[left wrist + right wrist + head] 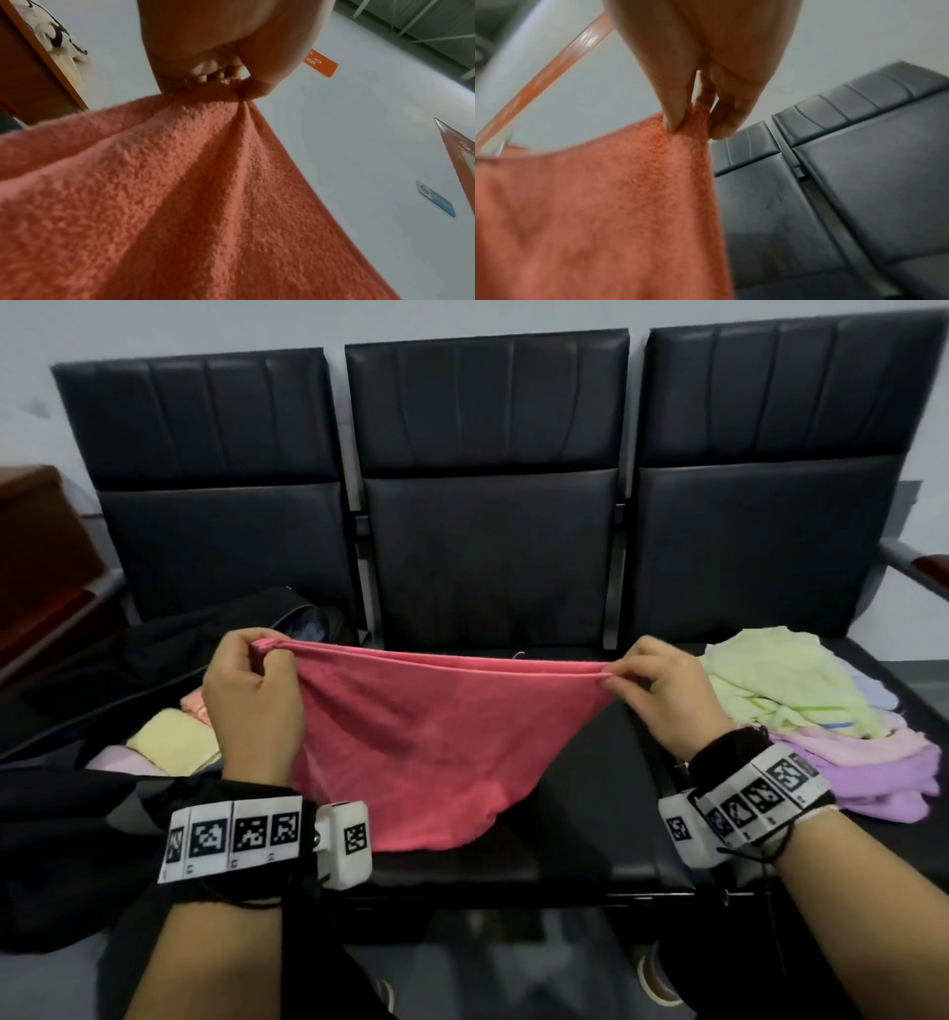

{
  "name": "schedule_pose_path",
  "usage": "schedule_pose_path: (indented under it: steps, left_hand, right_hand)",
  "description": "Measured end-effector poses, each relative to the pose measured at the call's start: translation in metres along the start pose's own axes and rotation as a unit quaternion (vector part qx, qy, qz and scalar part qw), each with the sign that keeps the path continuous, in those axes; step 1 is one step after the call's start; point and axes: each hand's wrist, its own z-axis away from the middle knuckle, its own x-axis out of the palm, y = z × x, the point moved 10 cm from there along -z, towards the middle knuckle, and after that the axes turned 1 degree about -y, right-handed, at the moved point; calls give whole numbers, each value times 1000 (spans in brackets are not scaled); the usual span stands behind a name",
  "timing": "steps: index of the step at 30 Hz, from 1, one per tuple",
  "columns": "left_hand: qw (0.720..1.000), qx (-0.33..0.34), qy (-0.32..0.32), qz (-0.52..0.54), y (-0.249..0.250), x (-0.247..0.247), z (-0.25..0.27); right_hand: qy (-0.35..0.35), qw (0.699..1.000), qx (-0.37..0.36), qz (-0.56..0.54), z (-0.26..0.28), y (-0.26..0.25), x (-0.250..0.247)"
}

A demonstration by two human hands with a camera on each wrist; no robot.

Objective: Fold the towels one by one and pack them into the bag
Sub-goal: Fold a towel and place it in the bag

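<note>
Both hands pinch pink towel [416, 737] corners – only head cam shows bag [102, 670].

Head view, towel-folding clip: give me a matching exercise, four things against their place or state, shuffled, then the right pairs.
Things:
1. pink towel
2. pale yellow towel
3. green towel
4. right hand

Places or states:
A. folded, inside the black bag on the left seat
B. on top of the loose pile on the right seat
C. stretched in the air over the middle seat
D. pinching one top corner of the pink towel

Pairs: 1-C, 2-A, 3-B, 4-D
</note>
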Motion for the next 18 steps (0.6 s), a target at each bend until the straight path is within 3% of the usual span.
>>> schedule_pose_path:
  steps: [3,9,13,18]
  left_hand:
    - [1000,-9,23,5,-2,-7,-5]
    - [999,-15,35,15,-4,-15,-10]
    - [999,-9,37,30,-5,-17,-10]
    - [999,-5,35,38,-3,-13,-9]
  right_hand:
    - [44,998,19,-43,-8,-6,-15]
    - [28,994,25,-100,-14,-13,-27]
    - [75,978,71,-180,-10,-5,-44]
    - [92,964,77,-236,-12,-7,-55]
